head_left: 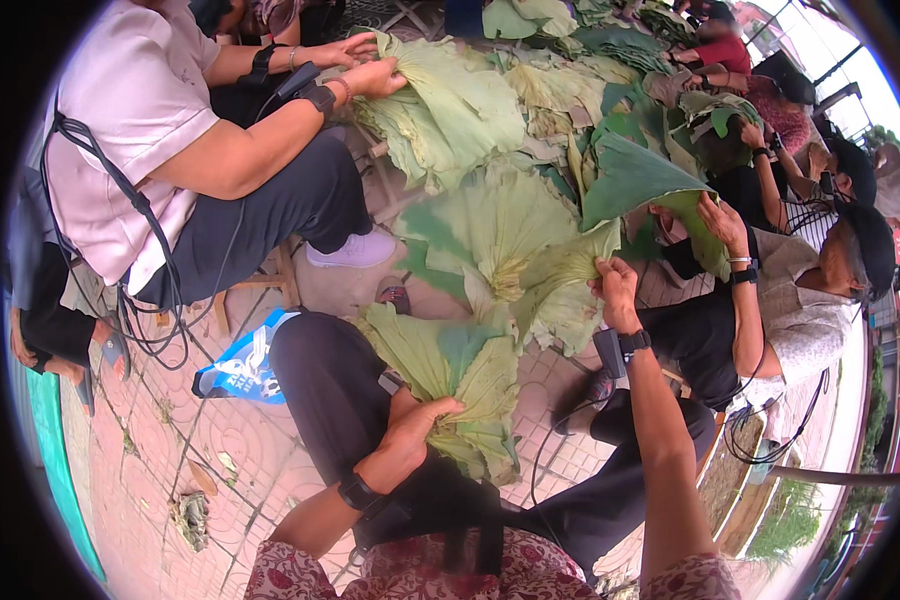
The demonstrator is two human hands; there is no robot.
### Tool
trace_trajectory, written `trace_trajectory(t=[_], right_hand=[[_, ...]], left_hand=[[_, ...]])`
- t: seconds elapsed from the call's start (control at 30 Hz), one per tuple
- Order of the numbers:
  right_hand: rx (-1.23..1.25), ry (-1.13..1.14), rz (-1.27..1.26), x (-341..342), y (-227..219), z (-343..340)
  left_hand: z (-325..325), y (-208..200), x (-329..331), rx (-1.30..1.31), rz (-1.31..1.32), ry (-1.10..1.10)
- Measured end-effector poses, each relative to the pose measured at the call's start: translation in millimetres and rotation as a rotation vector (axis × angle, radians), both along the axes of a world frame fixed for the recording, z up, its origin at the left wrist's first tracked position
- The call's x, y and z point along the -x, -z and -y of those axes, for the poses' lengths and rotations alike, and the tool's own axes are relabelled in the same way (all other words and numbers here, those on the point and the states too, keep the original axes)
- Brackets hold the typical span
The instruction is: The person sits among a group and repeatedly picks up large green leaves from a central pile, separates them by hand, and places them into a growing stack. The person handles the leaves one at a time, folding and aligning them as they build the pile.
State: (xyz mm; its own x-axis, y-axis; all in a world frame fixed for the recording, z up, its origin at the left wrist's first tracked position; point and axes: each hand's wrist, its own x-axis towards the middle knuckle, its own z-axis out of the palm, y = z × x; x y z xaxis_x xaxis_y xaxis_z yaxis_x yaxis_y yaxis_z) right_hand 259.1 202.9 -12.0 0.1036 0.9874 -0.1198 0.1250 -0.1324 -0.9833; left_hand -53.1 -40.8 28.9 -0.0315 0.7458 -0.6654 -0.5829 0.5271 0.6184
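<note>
My left hand (410,428) is closed, thumb on top, on the gathered edge of a folded pale green lotus leaf (475,375) above my lap. Farther forward and to the right, my right hand (618,292) pinches the edge of another lotus leaf (555,290), yellowish and wrinkled. That leaf reaches back toward a broad spread lotus leaf (495,225) with a darker green patch. Where these leaves overlap, their borders are hard to tell apart.
A co-worker on the left holds a lotus leaf (460,100); another on the right lifts a dark green one (635,175). Leaf piles (570,75) extend to the back, with more people. A blue-and-white bag (245,365) lies by my left knee. Leaf scraps (192,518) dot the paving.
</note>
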Motion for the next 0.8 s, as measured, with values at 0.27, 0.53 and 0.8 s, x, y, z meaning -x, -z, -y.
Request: trace_trajectory(t=[0.27, 0.53, 0.8], right_hand=[[0.411, 0.343, -0.738, 23, 132, -45], [0.538, 0.414, -1.08, 63, 215, -42], [0.804, 0.259, -0.676, 77, 206, -19]], left_hand=[[-12, 0, -3, 0.015, 0.017, -0.031], [-22, -4, -10, 0.093, -0.069, -0.041], [-28, -1, -13, 0.052, -0.077, -0.022]])
